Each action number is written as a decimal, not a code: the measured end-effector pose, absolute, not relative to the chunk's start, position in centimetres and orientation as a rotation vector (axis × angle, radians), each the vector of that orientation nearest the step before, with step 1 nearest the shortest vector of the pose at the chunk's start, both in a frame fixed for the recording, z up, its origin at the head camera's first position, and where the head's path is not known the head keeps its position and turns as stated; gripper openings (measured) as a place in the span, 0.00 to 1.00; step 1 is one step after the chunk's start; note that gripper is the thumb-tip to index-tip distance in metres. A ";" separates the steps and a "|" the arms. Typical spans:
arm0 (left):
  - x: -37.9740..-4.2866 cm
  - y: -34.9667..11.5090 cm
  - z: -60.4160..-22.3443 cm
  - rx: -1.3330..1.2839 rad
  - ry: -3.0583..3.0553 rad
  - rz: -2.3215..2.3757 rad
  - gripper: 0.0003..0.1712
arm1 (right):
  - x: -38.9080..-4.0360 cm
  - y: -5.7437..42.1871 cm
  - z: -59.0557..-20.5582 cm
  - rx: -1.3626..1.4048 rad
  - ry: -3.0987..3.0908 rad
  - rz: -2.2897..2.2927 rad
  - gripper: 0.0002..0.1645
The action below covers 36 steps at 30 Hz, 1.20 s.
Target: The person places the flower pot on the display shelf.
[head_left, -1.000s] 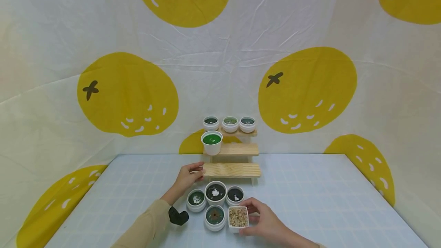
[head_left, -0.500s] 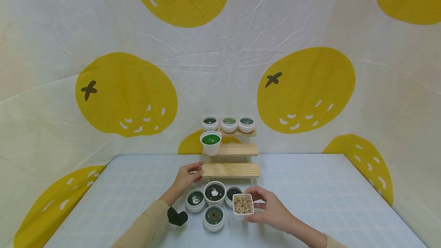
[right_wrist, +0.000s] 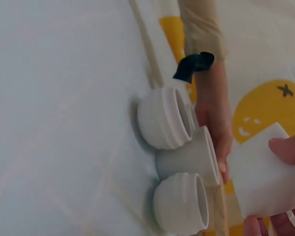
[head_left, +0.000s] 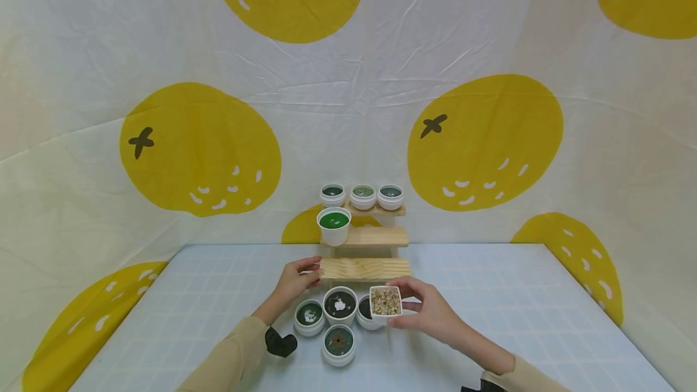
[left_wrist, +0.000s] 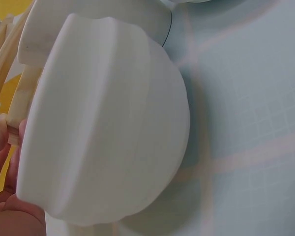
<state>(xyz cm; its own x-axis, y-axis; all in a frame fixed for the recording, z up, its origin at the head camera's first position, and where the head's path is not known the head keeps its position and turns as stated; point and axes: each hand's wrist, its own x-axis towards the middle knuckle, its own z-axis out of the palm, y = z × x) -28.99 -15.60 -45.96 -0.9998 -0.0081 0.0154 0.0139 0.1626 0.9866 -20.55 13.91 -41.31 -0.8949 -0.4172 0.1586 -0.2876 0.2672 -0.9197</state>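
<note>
My right hand (head_left: 432, 316) holds a small square white pot (head_left: 386, 302) filled with tan granules, thumb on the near side and fingers behind. It is raised and overlaps a dark-filled round pot (head_left: 364, 307) in the head view. In the right wrist view the square pot (right_wrist: 265, 172) shows its plain white outside. My left hand (head_left: 293, 283) pinches the left end of the lowest step of a wooden stand (head_left: 366, 268). The left wrist view shows those fingers at the board edge, partly hidden by a large white pot (left_wrist: 108, 123).
Before the stand are a taller white cup (head_left: 340, 305), a green-filled pot (head_left: 309, 314) and a teal-filled pot (head_left: 339, 343). A bright green cup (head_left: 334, 227) stands on the middle step. Three small pots, one light green (head_left: 363, 196), line the top step.
My right hand has lifted the square pot from beside the teal-filled pot and carried it forward and slightly right. My left hand has stayed at the step's end.
</note>
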 end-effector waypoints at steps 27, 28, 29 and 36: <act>-28.7 -15.4 -45.8 0.037 -2.416 -2.008 0.22 | -24.3 12.5 -39.6 -0.454 2.488 -1.744 0.38; -28.8 -15.5 -45.8 0.038 -2.417 -2.005 0.22 | -24.5 12.4 -39.6 -0.441 2.492 -1.752 0.38; -28.8 -15.5 -45.9 0.040 -2.418 -2.001 0.22 | -24.6 12.3 -39.6 -0.433 2.496 -1.758 0.38; -29.2 -15.6 -46.1 0.030 -2.405 -2.006 0.22 | -25.9 11.7 -39.6 -0.361 2.541 -1.803 0.37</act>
<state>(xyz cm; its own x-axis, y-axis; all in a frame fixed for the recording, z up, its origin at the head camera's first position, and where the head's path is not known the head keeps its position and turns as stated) -29.21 -15.61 -46.13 -0.9998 -0.0209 -0.0054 -0.0090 0.1793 0.9838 -25.91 11.66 -39.56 -0.9734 -0.1895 0.1285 -0.1839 0.3124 -0.9320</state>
